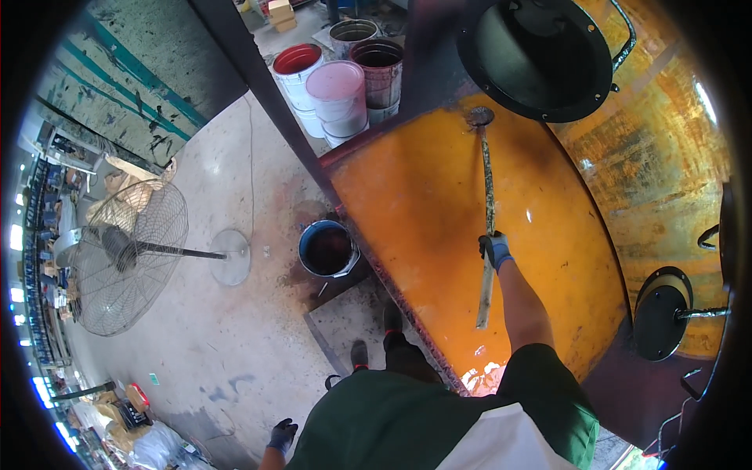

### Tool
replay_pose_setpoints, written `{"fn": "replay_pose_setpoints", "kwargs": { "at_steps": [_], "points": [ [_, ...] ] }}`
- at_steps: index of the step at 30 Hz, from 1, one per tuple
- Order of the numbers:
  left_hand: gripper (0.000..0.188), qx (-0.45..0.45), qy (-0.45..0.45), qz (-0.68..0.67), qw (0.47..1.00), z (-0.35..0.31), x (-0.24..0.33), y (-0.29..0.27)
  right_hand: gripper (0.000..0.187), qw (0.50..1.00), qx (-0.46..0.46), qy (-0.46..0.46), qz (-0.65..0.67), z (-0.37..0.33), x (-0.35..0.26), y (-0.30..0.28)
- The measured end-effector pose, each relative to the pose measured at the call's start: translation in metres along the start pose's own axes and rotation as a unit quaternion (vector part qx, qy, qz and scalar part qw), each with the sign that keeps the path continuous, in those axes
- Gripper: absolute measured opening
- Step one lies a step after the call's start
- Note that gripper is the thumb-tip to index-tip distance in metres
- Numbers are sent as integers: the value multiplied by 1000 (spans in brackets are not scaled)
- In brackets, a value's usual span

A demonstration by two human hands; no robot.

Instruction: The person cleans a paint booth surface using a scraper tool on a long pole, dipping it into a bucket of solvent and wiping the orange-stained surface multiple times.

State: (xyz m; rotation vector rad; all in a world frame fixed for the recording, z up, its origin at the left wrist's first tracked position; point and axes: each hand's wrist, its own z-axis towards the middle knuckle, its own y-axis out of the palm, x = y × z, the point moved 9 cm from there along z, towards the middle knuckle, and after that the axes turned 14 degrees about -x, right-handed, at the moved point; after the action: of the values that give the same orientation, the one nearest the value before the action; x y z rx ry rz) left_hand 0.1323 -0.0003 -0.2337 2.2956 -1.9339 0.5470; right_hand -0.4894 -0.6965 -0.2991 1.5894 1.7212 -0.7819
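My right hand [495, 249], in a blue-grey glove, grips the long handle of a ladle [489, 184]. Its small round dark head lies at the far end, on or in a broad, glossy orange surface [423, 227] that looks like liquid in a vat; how deep the head sits I cannot tell. The pale lower end of the handle sticks out below my hand. My left hand [282, 435], in a dark glove, hangs low at my left side, holding nothing, its fingers loosely apart. A blue-rimmed bucket [327, 247] with dark contents stands beside the orange surface.
Several drums [338, 98] stand beyond a dark post [274, 94]. A pedestal fan [129, 254] is on the floor to the left. A black round hatch [540, 63] overhangs the far right, and a smaller one [662, 317] sits on the right. A dark mat [345, 325] lies by my feet.
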Motion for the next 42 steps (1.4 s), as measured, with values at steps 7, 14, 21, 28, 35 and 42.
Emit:
{"fn": "replay_pose_setpoints", "kwargs": {
  "at_steps": [7, 14, 21, 28, 35, 42],
  "points": [
    [46, -28, 2, 21, 999, 2, 0, 6, 16, 1000, -9, 11, -15, 1, -23, 8],
    [47, 4, 12, 31, 999, 2, 2, 1, 8, 964, -146, 17, 220, -22, -11, 64],
    [50, -13, 27, -12, 999, 21, -21, -3, 19, 948, -128, -9, 290, -68, -5, 71],
    [60, -41, 20, -109, 993, 33, -34, -3, 5, 946, -108, -18, 306, -45, -16, -2],
    [79, -8, 29, 300, 953, 38, -101, -65, 7, 992, 84, -45, 82, 34, -59, -110],
    [91, -42, -84, 212, 973, 21, -75, -27, 10, 993, 74, -13, 97, 116, -66, -147]
  ]
}}
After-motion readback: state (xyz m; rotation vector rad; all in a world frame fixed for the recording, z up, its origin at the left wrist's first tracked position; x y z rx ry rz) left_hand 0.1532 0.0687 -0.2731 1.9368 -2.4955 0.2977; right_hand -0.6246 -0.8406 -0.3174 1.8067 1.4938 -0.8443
